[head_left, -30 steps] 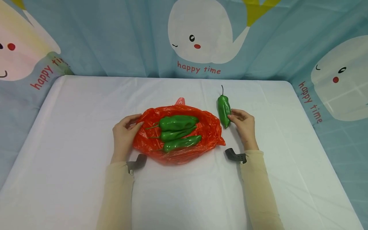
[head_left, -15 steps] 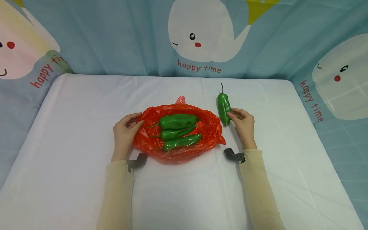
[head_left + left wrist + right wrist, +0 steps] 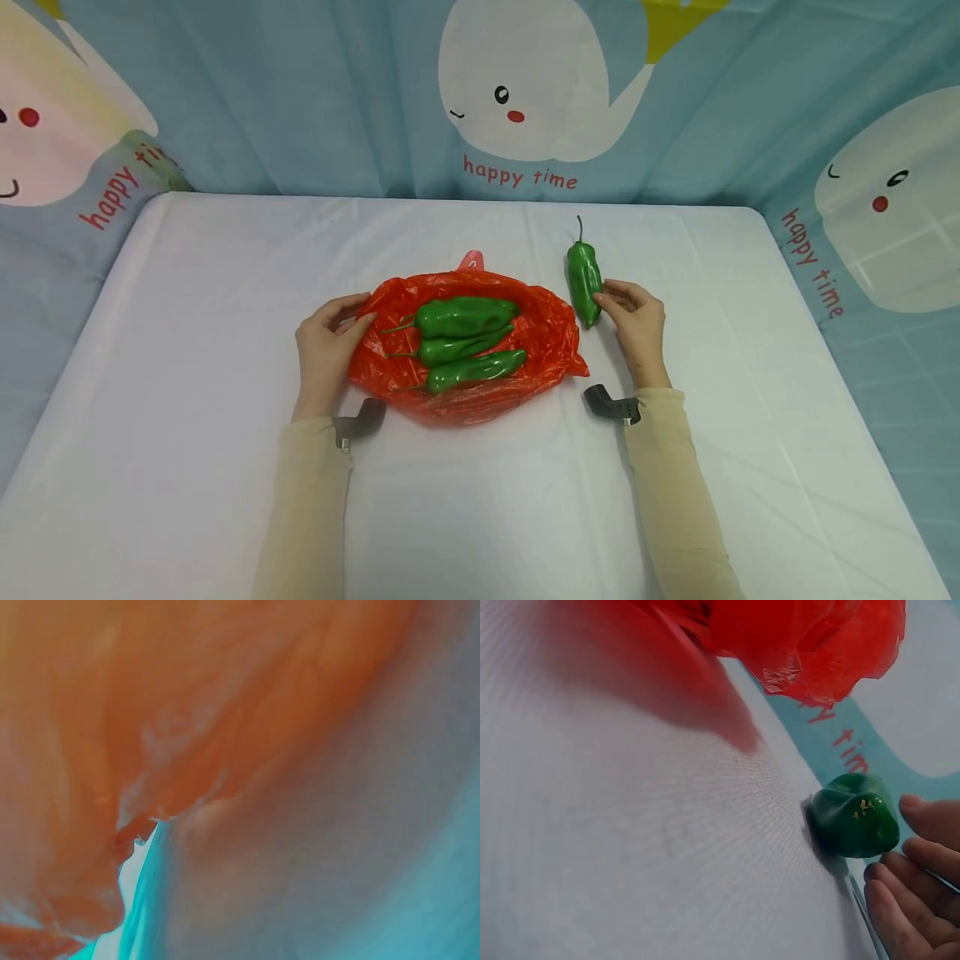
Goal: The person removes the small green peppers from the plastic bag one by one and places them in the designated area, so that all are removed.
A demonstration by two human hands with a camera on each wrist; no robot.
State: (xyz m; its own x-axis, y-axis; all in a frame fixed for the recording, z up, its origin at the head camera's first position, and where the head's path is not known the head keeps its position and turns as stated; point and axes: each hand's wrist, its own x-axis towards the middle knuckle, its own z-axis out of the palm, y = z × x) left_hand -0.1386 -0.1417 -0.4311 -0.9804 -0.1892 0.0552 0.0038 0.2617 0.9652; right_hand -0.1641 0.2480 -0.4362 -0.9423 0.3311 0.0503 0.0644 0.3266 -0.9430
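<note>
A red plastic bag [image 3: 405,408] lies spread with its mouth open in the middle of the table. Inside it are three green peppers [image 3: 465,318], side by side with stems to the left. My left hand [image 3: 324,346] pinches the bag's left rim between thumb and fingers; in the left wrist view the bag film [image 3: 187,735] fills much of the picture, blurred. Another green pepper [image 3: 583,279] rests on the cloth to the right of the bag, stem pointing away. Beside its lower end is my right hand [image 3: 637,329], with loosely bent fingers and thumb close to the pepper [image 3: 855,821].
A white cloth covers the table [image 3: 480,517]. Behind it and at both sides hangs a blue curtain [image 3: 315,100] with whale prints. A pinkish bag handle [image 3: 471,261] sticks out behind the bag. Black camera mounts [image 3: 611,406] sit at both wrists.
</note>
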